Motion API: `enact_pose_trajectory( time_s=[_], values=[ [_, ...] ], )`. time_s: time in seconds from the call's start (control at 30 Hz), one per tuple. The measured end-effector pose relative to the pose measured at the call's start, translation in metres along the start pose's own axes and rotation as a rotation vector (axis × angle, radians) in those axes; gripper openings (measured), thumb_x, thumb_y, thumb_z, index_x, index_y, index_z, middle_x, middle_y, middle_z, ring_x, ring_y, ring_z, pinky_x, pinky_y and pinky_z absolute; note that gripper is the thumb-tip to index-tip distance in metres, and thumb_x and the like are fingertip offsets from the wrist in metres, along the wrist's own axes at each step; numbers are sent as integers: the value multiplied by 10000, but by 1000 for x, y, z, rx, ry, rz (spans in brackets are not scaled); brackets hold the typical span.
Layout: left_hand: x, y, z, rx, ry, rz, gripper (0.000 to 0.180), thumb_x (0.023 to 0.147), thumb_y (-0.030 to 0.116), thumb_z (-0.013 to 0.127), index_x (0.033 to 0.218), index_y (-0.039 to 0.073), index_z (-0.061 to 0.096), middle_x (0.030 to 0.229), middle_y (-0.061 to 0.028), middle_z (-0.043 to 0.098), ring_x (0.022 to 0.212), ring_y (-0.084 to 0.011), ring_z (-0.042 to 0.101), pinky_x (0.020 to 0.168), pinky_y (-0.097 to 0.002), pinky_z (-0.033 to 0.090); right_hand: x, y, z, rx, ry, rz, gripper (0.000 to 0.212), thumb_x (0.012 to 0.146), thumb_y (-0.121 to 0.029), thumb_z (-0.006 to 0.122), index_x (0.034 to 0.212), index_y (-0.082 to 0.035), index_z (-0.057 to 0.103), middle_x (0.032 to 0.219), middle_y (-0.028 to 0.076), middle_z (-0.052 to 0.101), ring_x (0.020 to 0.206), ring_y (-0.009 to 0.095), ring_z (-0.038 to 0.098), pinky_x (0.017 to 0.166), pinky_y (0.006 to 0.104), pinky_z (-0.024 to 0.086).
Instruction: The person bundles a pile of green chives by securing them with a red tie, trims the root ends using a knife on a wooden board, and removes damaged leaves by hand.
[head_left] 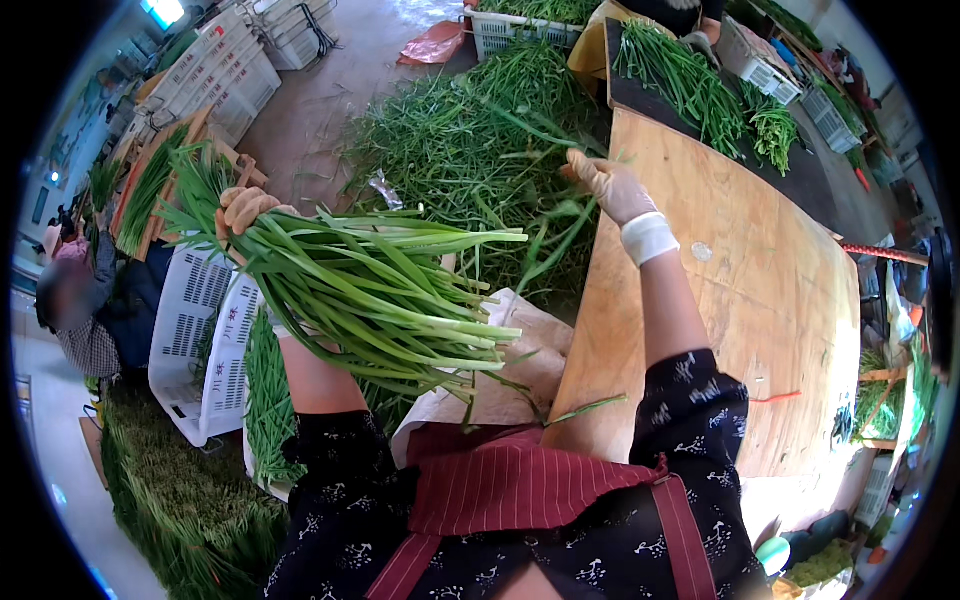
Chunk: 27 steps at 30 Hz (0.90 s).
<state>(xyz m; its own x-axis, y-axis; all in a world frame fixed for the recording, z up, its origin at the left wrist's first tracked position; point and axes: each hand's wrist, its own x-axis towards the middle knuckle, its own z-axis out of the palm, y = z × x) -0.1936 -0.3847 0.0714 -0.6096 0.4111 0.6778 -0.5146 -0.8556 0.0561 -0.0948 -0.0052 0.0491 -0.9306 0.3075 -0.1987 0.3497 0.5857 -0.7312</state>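
Note:
My left hand [248, 210], in a pale glove, is closed round the leafy part of a big bunch of garlic chives [380, 285]. Their cut pale ends point right, in front of my body. My right hand [615, 190], gloved with a white band at the wrist, is raised over the left edge of a wooden table. Its fingers are pinched together, and what is between them is hard to make out. Loose green leaf blades [560, 250], partly blurred, hang or fall just beside it, above a large heap of leaf trimmings [470, 130].
A wooden tabletop [740, 290] spans the right. Beyond it, another person's gloved hand [700, 45] is near greens [680, 85] on a dark surface. White crates [215, 85] are stacked far left; a tilted crate [185, 330] stands nearer, beside a seated person [95, 310].

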Motion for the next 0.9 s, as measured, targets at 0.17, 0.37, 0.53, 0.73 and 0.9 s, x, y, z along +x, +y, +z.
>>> enact_pose_trajectory(
  time_s=[0.17,0.37,0.53,0.73,0.9],
  values=[
    [4,-6,-3,-14,-21,-56,171,842,193,476,960,78,522,808,41,530,764,-66,547,831,-334,387,-54,-37,55,948,-451,-421,405,844,-345,542,1031,11,589,1052,132,604,975,204,575,905,292,403],
    [-3,1,1,-84,-148,-59,146,809,165,514,937,103,549,815,36,560,820,-90,562,878,-343,369,-64,-25,13,1478,78,-410,244,886,-238,503,1010,-51,599,844,79,632,855,146,582,851,296,449],
    [-10,-3,-1,-135,55,-37,134,814,189,516,925,140,573,838,37,572,853,-109,564,887,-343,370,-47,-26,50,496,-71,-755,496,886,-483,384,1188,-113,519,1222,83,515,1135,206,453,983,313,316],
    [-27,-27,6,333,458,133,181,861,235,459,906,138,605,936,28,586,942,-147,535,914,-347,371,-78,-18,113,966,-654,-251,683,878,-574,284,1305,-48,367,1099,101,548,931,147,536,704,269,421],
    [-39,-15,-9,654,718,307,221,861,206,420,962,101,586,964,-5,590,963,-168,534,924,-356,375,-121,12,87,1094,-728,-15,305,819,-252,539,1034,-37,544,649,-51,454,521,27,379,454,186,301]
  ],
)
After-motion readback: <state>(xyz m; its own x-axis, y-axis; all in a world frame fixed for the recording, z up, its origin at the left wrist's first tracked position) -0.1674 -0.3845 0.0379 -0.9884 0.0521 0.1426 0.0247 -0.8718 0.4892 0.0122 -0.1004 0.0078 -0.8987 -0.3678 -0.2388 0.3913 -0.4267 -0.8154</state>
